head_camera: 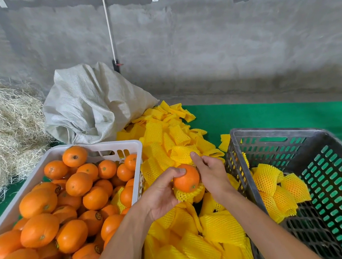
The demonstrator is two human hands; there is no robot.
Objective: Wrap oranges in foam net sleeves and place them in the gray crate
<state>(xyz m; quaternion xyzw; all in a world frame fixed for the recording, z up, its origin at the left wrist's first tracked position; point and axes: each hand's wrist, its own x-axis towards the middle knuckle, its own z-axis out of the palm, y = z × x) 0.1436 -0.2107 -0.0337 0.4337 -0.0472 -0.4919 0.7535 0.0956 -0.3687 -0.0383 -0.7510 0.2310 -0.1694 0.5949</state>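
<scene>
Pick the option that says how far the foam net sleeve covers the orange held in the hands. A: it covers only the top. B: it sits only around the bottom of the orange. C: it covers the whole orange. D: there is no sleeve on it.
B: the foam net sleeve is bunched under the orange, whose upper part is bare between the left hand and right hand.

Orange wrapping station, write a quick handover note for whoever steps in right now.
Left hand grips an orange partly seated in a foam net sleeve.
Right hand holds the sleeve's far side.
Done: a few wrapped oranges lie in the gray crate.
Left: finish this sleeve, crate it, then work through the white crate of bare oranges. Spare sleeves are piled between the crates.
</scene>
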